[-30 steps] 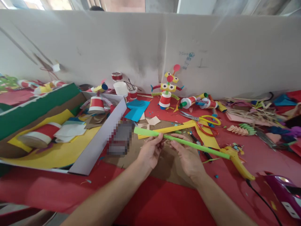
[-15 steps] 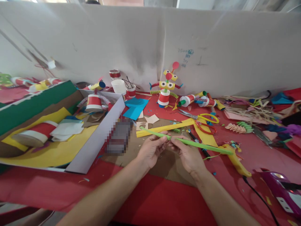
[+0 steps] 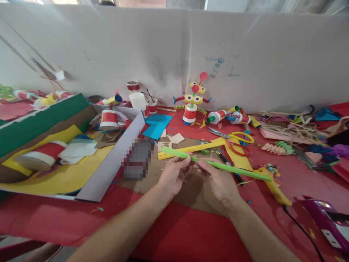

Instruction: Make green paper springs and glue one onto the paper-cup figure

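Observation:
A long light-green paper strip (image 3: 231,168) runs across both hands, slanting down to the right. My left hand (image 3: 176,173) pinches it near its left part, with the short left end sticking out past the fingers. Close beside it, my right hand (image 3: 215,176) pinches the strip too, and its long end reaches over the yellow glue gun (image 3: 275,189). Both hands are above a brown cardboard sheet (image 3: 188,194). Behind them lie yellow paper strips (image 3: 201,146) and scissors with yellow handles (image 3: 241,137).
An open box (image 3: 114,156) with cups and paper stands at the left. At the back is a cup figure (image 3: 190,113) with springy arms. A purple power strip (image 3: 327,225) lies at the right, with a black cable (image 3: 302,227) near it. Paper scraps (image 3: 286,122) are heaped behind.
The left end of the green strip has turned and shows a broader face. Both hands have stayed nearly in place, still pinching the strip.

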`<state>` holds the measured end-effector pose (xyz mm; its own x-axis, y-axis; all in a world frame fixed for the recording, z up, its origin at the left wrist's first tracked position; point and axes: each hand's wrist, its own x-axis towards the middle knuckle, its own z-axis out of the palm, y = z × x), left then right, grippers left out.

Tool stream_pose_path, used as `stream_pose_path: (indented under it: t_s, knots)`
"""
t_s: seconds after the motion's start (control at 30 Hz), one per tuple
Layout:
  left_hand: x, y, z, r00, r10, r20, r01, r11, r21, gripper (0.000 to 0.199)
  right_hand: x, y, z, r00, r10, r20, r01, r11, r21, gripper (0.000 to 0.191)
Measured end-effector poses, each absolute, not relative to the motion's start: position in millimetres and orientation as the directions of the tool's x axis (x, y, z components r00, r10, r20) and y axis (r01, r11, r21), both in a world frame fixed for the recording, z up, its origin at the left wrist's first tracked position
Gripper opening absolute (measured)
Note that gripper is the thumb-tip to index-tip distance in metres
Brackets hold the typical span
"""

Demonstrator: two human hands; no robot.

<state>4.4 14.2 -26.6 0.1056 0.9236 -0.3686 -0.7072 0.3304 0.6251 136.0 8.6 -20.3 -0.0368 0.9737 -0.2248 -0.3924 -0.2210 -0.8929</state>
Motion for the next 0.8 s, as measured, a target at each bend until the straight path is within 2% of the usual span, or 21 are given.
stream_pose_path:
  t_s: [0.33, 0.8]
  knots:
    - [6.3, 14.7, -26.4, 0.057, 0.896, -0.440, -0.758, 0.325, 0.565, 0.012, 137.7, 10.1, -23.2, -0.073, 0.946, -0.315, -0.425, -0.315, -0.848, 0.019]
    - [3.9, 16.0, -26.0, 0.021, 0.917, -0.398, -0.764, 0.271, 0.585, 0.015, 138.0, 9.9, -19.9, -0.067, 0.960, -0.273, -0.376, -0.278, -0.884, 0.018]
